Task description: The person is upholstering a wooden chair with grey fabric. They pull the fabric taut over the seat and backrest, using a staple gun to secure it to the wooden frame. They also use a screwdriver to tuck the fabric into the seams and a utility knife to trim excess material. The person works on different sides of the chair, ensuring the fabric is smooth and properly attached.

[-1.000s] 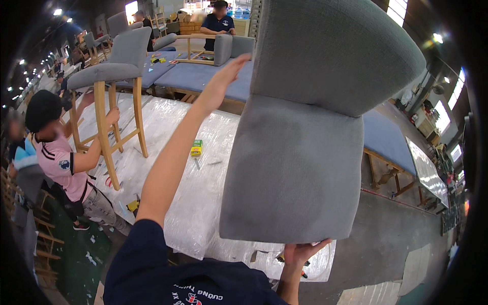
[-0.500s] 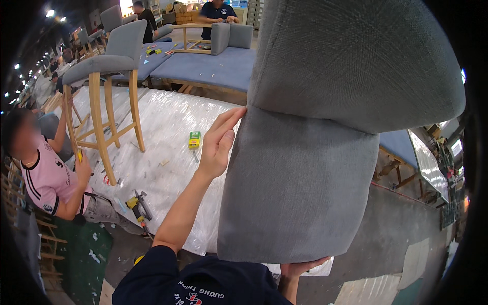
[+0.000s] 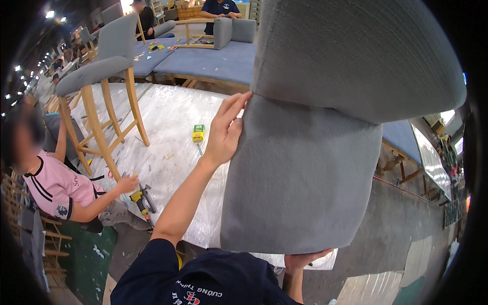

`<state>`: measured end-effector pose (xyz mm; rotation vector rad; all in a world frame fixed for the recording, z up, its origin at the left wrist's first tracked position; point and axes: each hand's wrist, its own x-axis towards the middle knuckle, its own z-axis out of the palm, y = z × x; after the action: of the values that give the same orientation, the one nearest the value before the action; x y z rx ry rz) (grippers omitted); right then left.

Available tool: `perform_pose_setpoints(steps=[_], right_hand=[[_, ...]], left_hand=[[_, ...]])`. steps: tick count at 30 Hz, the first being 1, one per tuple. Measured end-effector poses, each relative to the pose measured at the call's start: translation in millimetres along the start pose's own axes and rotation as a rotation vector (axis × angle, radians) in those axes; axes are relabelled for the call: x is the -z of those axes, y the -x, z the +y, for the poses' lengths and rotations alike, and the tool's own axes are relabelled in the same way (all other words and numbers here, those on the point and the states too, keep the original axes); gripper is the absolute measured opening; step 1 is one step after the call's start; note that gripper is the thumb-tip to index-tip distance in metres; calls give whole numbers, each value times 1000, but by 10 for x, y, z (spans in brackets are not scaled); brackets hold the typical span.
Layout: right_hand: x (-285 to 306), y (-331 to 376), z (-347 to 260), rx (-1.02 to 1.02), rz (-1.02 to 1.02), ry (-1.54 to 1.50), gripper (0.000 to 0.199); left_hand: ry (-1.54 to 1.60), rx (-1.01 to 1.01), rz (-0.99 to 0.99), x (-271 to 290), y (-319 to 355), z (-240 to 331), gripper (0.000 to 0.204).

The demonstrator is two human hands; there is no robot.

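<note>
A large grey upholstered chair [image 3: 305, 178] stands close in front of me, its seat toward me and its backrest [image 3: 351, 61] rising behind. Its legs are hidden. My left hand [image 3: 224, 133] reaches along the chair's left side with fingers stretched out, the tips touching the edge where seat and backrest meet. Under the seat's front edge, my right hand [image 3: 302, 259] cups the chair from below; part of its fingers is hidden.
A plastic-covered table [image 3: 173, 112] holds a small green-and-yellow box [image 3: 198, 133] and a nail gun [image 3: 142, 203]. At left, a person in pink [image 3: 63, 183] is beside another grey chair [image 3: 114, 46] with wooden legs. Blue-topped tables [image 3: 208, 63] stand behind.
My left hand has shifted slightly up and right along the chair's side. The neighbouring person's hand has left the chair leg and reaches toward the nail gun.
</note>
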<state>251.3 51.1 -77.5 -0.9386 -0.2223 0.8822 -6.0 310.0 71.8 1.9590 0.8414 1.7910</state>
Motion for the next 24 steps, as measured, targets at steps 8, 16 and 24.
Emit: perform_pose_setpoints(steps=[8,16,24], right_hand=[[111,311,124,-203,-309,-23,123],[399,182,322,-332,-455,-20,141],[210,107,410,-281,-458,-28,145]], left_hand=[[-145,61,-143,260,-422,-79,57],[-420,-32,-325,522,-470,-100,52],[-200,20,-549,1135,495,154,48]])
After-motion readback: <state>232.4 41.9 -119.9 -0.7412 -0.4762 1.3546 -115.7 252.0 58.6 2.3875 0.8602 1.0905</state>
